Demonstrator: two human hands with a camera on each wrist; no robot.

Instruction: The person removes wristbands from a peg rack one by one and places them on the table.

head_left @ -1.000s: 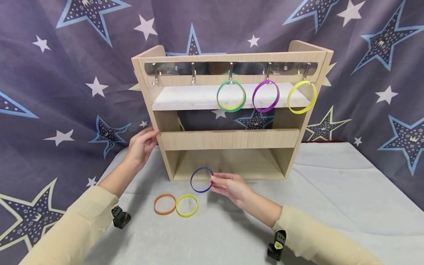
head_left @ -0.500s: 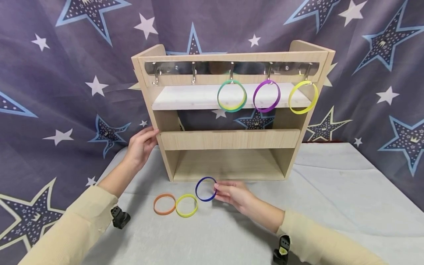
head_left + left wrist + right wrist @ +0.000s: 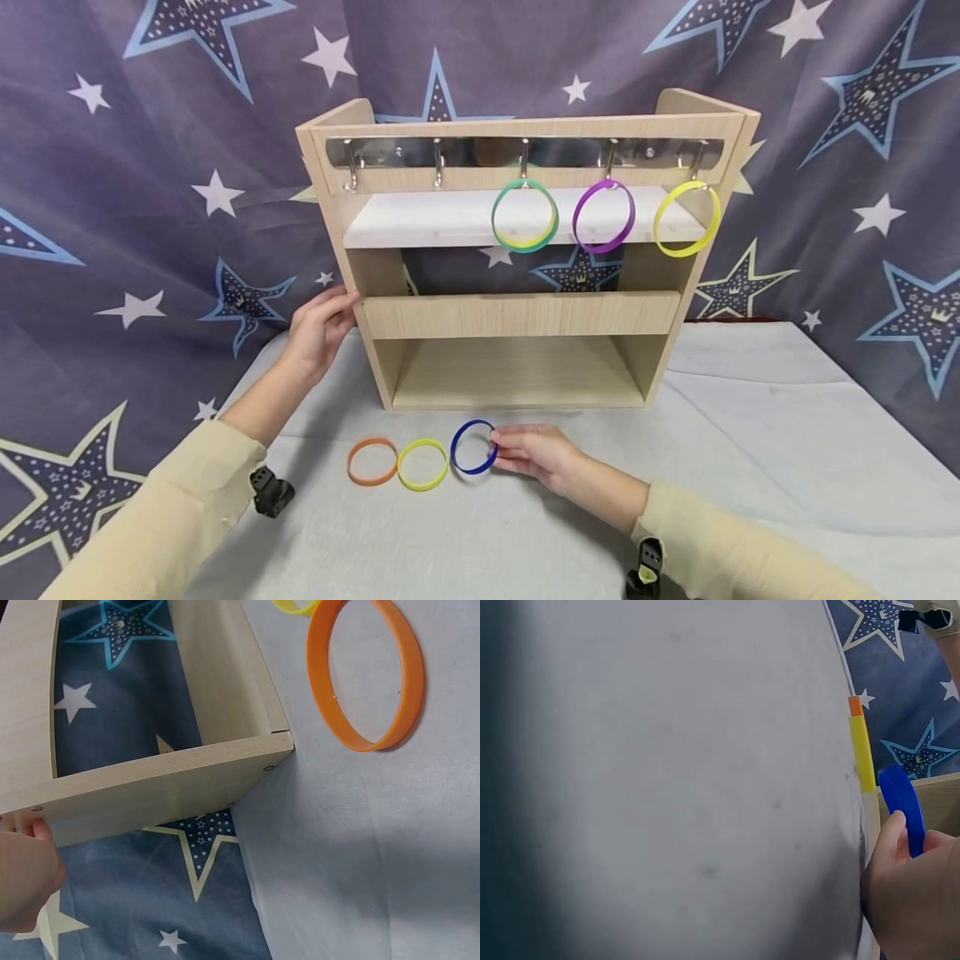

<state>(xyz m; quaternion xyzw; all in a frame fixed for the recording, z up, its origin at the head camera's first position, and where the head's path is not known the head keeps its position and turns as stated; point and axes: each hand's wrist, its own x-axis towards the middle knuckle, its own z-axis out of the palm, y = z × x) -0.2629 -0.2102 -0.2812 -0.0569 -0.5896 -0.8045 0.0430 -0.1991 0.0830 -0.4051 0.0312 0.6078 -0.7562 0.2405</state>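
In the head view my right hand (image 3: 536, 454) pinches the right edge of a blue silicone wristband (image 3: 472, 472), held tilted low by the table. Whether its lower rim touches the cloth, I cannot tell. To its left a yellow wristband (image 3: 422, 487) and an orange wristband (image 3: 371, 482) lie side by side. My left hand (image 3: 317, 333) rests its fingertips against the left side panel of a wooden shelf (image 3: 517, 317). The left wrist view shows those fingers at the panel's outer face. From the shelf's hooks hang a teal wristband (image 3: 494, 215), a purple wristband (image 3: 576, 221) and another yellow wristband (image 3: 715, 221).
A metal hook rail (image 3: 480, 154) runs along the shelf's top front; its two leftmost hooks hold nothing. Grey-white cloth (image 3: 750, 433) covers the table. A star-patterned curtain (image 3: 150, 208) hangs behind and at both sides.
My right hand has come down toward the front and slightly right with the blue wristband, which now stands beside the yellow one on the table. The left hand has stayed against the shelf.
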